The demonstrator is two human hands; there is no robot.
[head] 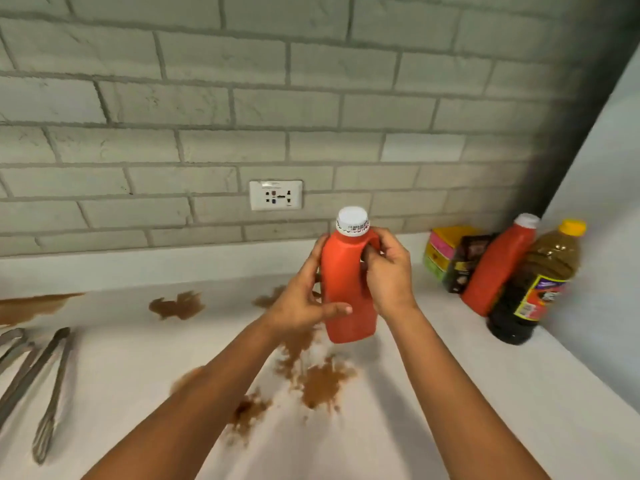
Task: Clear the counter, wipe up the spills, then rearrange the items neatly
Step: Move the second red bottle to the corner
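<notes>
Both hands — left hand (304, 299), right hand (388, 271) — curled around upright red bottle (346, 289) between them.

No wording can be read for certain. The red plastic jug's white cap band (352, 230) carries blurred print, and at three o'clock the dark brown bottle's yellow label (539, 301) is illegible too.
</notes>
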